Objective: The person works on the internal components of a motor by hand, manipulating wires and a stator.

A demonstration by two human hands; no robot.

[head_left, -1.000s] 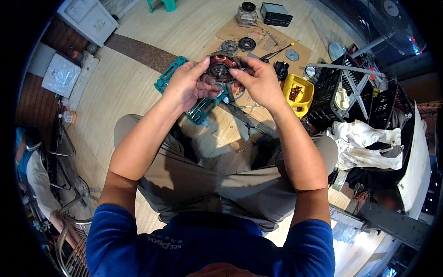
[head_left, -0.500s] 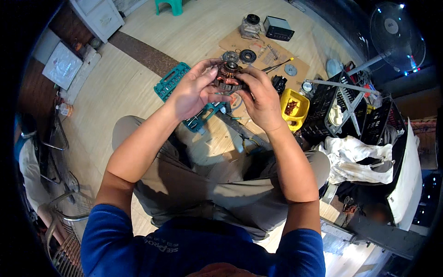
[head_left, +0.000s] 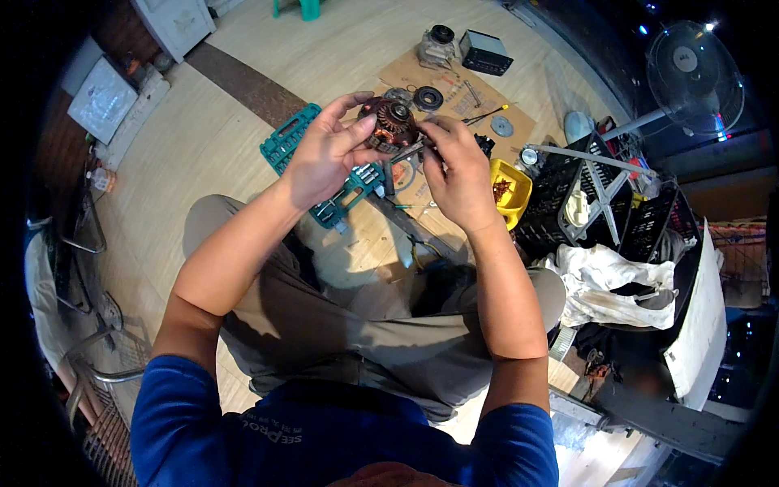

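Observation:
Above the floor between my knees, my left hand (head_left: pixel 326 158) grips a motor armature (head_left: pixel 391 123) with copper windings and a round shaft end facing up. Its fingers and thumb close round the left side. Close by on the right, my right hand (head_left: pixel 461 170) is closed, thumb and fingers pinched at the armature's edge. A thin grey metal piece (head_left: pixel 408 152) sticks out from those fingertips along the lower side of the armature; its kind is too small to tell. Beneath the hands lies an open teal socket-set case (head_left: pixel 290 140), partly covered by my left hand.
Flattened cardboard (head_left: pixel 454 89) bears a black ring (head_left: pixel 428 99), a grey disc (head_left: pixel 501 126) and loose parts. A yellow container (head_left: pixel 519 185) holds small copper-coloured bits. Black crates (head_left: pixel 560 199), a white cloth (head_left: pixel 617 284) and a fan (head_left: pixel 690 73) stand right. A car stereo (head_left: pixel 487 53) sits far back.
The armature has tilted and shifted slightly left in my left hand. My right hand has drawn away from its top, and a thin grey metal piece now shows at its fingertips.

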